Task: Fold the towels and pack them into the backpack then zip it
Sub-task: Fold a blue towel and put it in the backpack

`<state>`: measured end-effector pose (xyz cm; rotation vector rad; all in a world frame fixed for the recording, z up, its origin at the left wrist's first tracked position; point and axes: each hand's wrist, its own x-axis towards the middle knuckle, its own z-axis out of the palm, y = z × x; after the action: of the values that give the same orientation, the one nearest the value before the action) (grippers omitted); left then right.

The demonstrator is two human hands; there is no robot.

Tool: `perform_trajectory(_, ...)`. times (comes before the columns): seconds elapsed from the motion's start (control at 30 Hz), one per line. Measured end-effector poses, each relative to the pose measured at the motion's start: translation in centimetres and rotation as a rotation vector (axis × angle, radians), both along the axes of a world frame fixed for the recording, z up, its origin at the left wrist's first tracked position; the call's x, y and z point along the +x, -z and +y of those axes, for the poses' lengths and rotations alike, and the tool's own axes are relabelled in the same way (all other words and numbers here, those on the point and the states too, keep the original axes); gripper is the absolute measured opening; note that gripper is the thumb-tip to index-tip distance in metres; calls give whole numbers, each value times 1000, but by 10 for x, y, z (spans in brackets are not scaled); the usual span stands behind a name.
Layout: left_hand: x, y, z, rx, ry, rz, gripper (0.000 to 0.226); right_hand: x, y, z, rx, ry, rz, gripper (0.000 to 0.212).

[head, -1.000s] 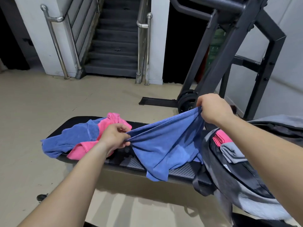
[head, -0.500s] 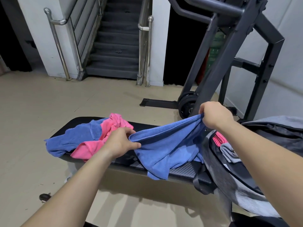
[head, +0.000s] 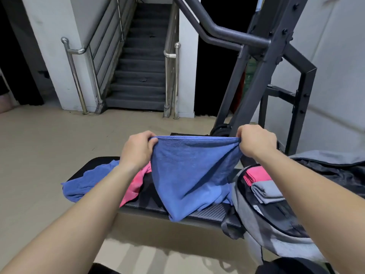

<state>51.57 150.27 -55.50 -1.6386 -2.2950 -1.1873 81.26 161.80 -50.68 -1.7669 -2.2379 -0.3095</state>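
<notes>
A blue towel (head: pixel 189 175) hangs stretched between my hands above the black bench (head: pixel 207 212). My left hand (head: pixel 138 148) pinches its upper left corner and my right hand (head: pixel 255 140) pinches its upper right corner. The towel's lower end drapes over the bench's front edge. On the right stands a grey backpack (head: pixel 262 220), open, with a folded pink towel (head: pixel 256 175) and a folded grey towel (head: pixel 266 191) inside. Behind my left forearm lie a second blue towel (head: pixel 85 184) and a crumpled pink towel (head: pixel 136 180) on the bench.
A black steel gym rack (head: pixel 256 76) rises behind the bench on the right. A staircase (head: pixel 140 72) with metal handrails lies straight ahead. Beige floor (head: pixel 39 155) spreads to the left and in front of the bench.
Both hands have risen and drawn the blue towel's top edge level and taut. My left hand moved up from the bench to the height of my right hand.
</notes>
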Motion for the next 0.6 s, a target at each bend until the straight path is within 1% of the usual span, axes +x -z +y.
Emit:
perform_trajectory(0.07,1,-31,1,12,-52,130,21,5,-17,-3,21,-3,33,36)
perform_trajectory(0.13,3,-57,1,22,-75,207,25,10,-34,-6,53,-17,78,38)
perform_trajectory(0.23,4,-80,-3,17,-98,270,27,16,-54,-14,117,-28,107,37)
perform_trajectory(0.33,2,-87,-12,-8,-110,301,28,19,-66,-20,144,-36,103,32)
perform_trajectory(0.43,-3,-85,-22,-10,-99,281,27,20,-68,-23,109,-138,164,22)
perform_trajectory(0.5,-8,-81,-29,16,-82,194,26,20,-66,-24,6,-258,332,17)
perform_trajectory(0.6,-16,-77,-39,49,-65,76,24,19,-63,-31,-143,-356,576,20)
